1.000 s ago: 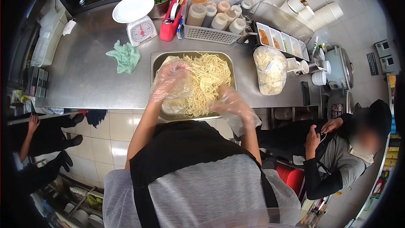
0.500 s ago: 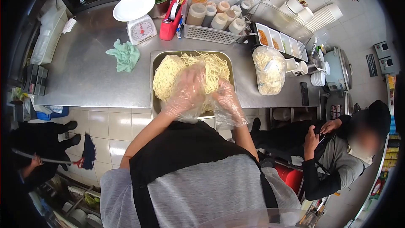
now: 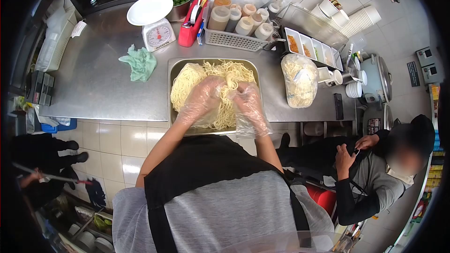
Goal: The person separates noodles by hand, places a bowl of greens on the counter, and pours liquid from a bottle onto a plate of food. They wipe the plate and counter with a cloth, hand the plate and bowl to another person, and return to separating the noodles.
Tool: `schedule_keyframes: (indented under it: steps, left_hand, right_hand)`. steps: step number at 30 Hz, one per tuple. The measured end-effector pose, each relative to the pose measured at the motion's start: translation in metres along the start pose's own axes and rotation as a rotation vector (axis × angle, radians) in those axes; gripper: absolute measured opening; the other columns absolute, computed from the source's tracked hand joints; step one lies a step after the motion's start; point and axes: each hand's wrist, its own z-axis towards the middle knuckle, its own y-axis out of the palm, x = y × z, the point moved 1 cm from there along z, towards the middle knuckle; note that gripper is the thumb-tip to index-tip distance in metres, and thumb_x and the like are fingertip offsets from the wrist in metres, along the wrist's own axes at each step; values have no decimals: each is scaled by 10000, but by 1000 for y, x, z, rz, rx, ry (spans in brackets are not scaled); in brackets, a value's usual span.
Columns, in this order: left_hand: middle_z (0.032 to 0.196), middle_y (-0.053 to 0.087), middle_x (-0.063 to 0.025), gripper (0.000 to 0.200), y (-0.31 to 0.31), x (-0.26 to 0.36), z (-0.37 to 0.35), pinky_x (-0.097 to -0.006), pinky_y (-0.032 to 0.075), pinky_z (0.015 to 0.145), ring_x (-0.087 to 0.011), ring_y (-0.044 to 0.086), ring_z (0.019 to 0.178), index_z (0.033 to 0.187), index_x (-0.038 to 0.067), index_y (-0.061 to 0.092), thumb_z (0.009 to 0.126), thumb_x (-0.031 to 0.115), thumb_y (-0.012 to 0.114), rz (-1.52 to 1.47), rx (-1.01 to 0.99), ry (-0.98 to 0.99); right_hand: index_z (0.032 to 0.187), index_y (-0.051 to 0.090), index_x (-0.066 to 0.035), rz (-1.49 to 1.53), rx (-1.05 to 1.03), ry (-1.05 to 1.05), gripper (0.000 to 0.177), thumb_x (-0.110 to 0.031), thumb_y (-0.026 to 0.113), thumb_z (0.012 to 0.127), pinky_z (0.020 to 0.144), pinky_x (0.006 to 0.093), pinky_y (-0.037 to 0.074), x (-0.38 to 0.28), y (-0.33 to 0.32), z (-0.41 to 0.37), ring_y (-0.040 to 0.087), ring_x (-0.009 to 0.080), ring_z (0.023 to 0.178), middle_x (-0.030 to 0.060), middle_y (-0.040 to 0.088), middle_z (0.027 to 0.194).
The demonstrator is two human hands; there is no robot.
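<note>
A deep metal tray (image 3: pixel 257 72) full of pale yellow noodles (image 3: pixel 186 84) lies in front of me on the steel counter. Both hands wear clear plastic gloves and are over the tray. My left hand (image 3: pixel 205 97) has its fingers curled round noodles near the middle. Close beside it, on the right, my right hand (image 3: pixel 248 105) grips noodles too, its fingertips bent inward. Between the two hands a small bunch of noodles is drawn up above the rest. The fingertips are partly hidden by noodles and glove film.
A green cloth (image 3: pixel 139 63), a dial scale (image 3: pixel 159 34) with a white plate, a red tape dispenser (image 3: pixel 188 27) and a basket of sauce bottles (image 3: pixel 234 39) stand behind. Bagged noodles (image 3: pixel 299 82) lie right. One person sits right; another with a broom (image 3: pixel 96 193) is left.
My hands have lifted and gathered noodles between them, the left now gripping rather than lying over the pile. The broom at left has moved down a little.
</note>
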Motion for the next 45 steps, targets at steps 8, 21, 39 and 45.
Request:
schedule_keyframes:
  steps: [8,21,39,45]
  left_hand:
    - [1051,601,-102,306,-30,15,4,-342,452,875,-262,581,974,1048,71,616,755,127,685,-88,-74,-96]
    - [892,601,-134,271,-7,29,2,-357,452,794,-283,576,817,968,11,600,805,227,613,-87,-255,-251]
    - [855,578,-52,181,-9,15,-1,-299,455,773,-152,561,813,967,42,601,802,114,607,-607,-216,-228]
    - [915,590,-32,193,15,16,-6,-308,462,804,-136,568,899,1003,62,595,845,171,616,195,-515,157]
  right_hand:
    - [882,606,-55,780,234,368,134,-112,669,779,581,198,401,-28,-5,-8,505,52,620,-28,574,727]
    - [1063,567,5,560,71,196,299,-47,665,785,674,226,464,-24,6,-11,577,85,761,32,624,887]
    - [1053,590,19,437,89,378,402,-321,640,844,620,251,466,6,-4,-8,567,105,784,60,593,918]
    - [1195,502,35,885,203,370,413,-116,635,834,814,261,479,44,7,6,597,149,927,72,609,1037]
